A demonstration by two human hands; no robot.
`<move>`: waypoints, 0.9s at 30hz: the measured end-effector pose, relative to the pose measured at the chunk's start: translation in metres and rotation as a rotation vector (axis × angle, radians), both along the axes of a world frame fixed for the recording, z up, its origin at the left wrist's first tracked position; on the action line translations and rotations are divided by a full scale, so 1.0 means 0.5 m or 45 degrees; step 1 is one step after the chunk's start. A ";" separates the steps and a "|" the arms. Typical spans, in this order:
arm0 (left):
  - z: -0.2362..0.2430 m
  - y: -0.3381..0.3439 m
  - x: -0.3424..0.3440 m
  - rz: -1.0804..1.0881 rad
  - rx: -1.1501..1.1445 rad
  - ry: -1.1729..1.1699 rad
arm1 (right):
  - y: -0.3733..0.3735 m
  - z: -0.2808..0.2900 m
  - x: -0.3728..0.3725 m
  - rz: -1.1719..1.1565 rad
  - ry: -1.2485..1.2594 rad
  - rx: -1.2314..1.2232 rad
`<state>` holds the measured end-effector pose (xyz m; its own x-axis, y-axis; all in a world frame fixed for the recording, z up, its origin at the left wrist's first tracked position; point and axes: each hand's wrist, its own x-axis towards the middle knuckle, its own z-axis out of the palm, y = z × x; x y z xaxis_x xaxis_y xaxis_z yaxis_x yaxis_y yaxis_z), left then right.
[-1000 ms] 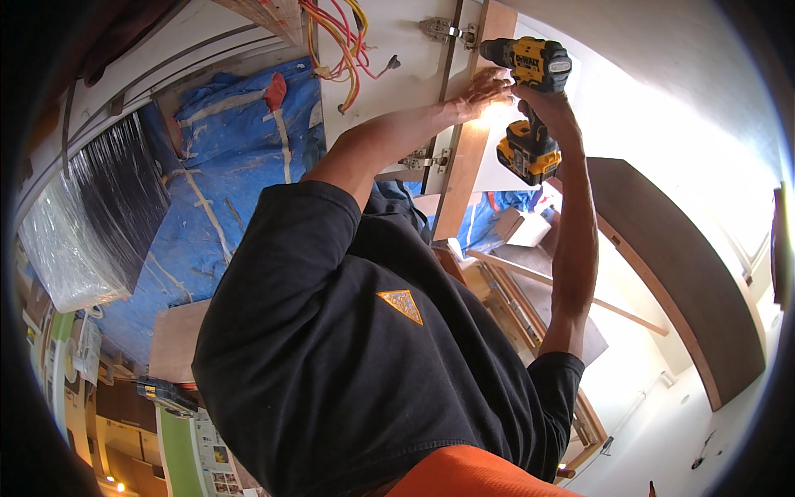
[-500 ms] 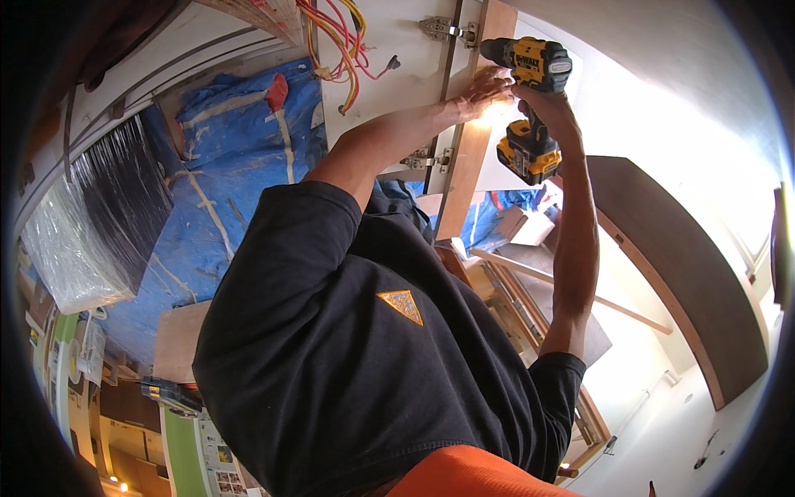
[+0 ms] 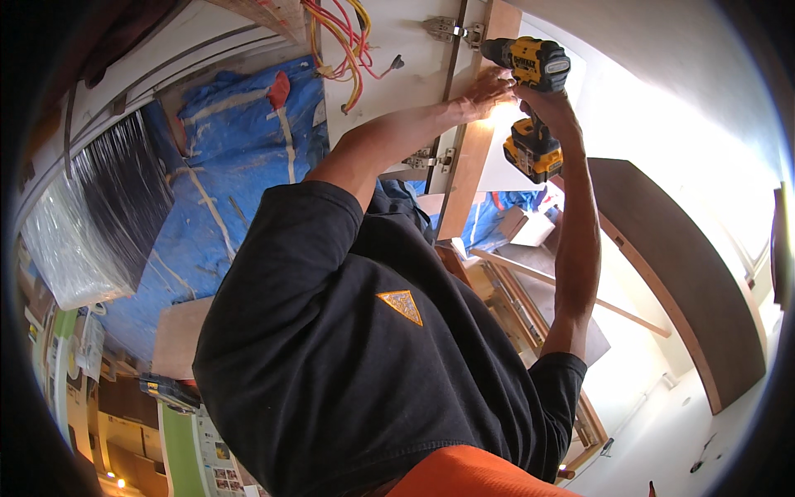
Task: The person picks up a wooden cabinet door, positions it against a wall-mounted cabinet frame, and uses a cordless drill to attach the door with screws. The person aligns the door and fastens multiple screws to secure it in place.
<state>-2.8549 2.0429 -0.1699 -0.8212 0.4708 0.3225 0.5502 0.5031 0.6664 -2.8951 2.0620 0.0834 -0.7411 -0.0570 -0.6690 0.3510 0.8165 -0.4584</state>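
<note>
A yellow-and-black cordless drill (image 3: pixel 537 62) points left at the wooden edge strip of a cabinet panel (image 3: pixel 474 157), close to the upper metal hinge (image 3: pixel 454 31). My right hand (image 3: pixel 542 106) is wrapped round its handle, above the yellow battery (image 3: pixel 532 153). Just below the drill's front end, my left hand (image 3: pixel 489 93) has its fingers bent together against the strip. Whatever those fingers pinch, if anything, is hidden. A bright light glows beside them. The lower metal hinge (image 3: pixel 431 159) sits on the same panel, below my left forearm.
Loose red and yellow wires (image 3: pixel 344 50) hang at the upper left. Blue sheeting (image 3: pixel 224 149) covers the left side, beside a plastic-wrapped piece (image 3: pixel 91 224). A curved dark panel (image 3: pixel 687 273) with a wooden edge stands on the right. Wooden frame pieces (image 3: pixel 505 306) lie beyond my torso.
The drill's battery end has swung slightly right, with the drill still in my right hand. My left hand stays in nearly the same place.
</note>
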 end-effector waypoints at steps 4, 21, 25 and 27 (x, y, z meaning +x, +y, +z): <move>-0.010 0.021 -0.007 0.041 -0.143 0.116 | 0.000 -0.004 -0.002 0.049 0.004 0.028; 0.060 -0.051 0.016 -0.343 1.862 -0.481 | 0.049 -0.024 0.023 -0.288 -0.037 -0.382; 0.077 -0.061 0.025 -0.327 1.844 -0.622 | 0.038 -0.020 0.021 -0.225 0.010 -0.329; 0.088 -0.070 0.031 -0.260 1.811 -0.893 | 0.031 -0.012 0.020 -0.211 0.009 -0.352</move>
<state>-2.8396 2.0082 -0.1257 -0.9529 0.2455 0.1780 -0.0751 -0.7598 0.6458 -2.8850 2.0775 0.0772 -0.7601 -0.1143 -0.6397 0.4646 0.5927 -0.6579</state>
